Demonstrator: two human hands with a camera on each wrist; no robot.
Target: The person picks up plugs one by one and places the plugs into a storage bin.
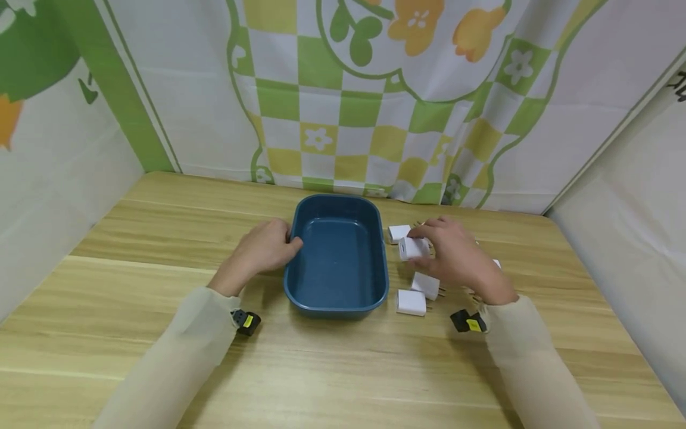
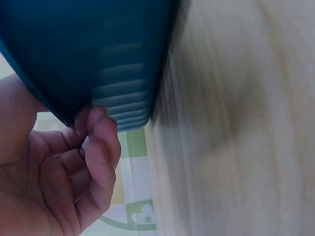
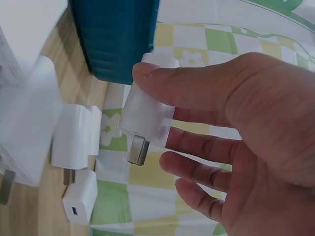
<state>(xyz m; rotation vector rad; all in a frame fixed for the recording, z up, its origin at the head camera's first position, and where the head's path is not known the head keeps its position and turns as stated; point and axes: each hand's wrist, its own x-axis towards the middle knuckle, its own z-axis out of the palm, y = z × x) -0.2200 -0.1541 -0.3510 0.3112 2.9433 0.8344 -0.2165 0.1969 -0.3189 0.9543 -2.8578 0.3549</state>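
Note:
A dark blue plastic bin stands on the wooden table, nothing inside it. My left hand grips its left rim, thumb over the edge and fingers curled against the outer wall. To the right of the bin, my right hand pinches a white charger plug between thumb and fingers. Metal prongs on that plug show in the right wrist view. Close under and around this hand lie several more white charger plugs, some partly hidden by the hand.
The wooden table reaches back to a curtain with green and yellow checks. White cloth hangs along the right side and more along the left. Black wrist devices sit on both sleeves.

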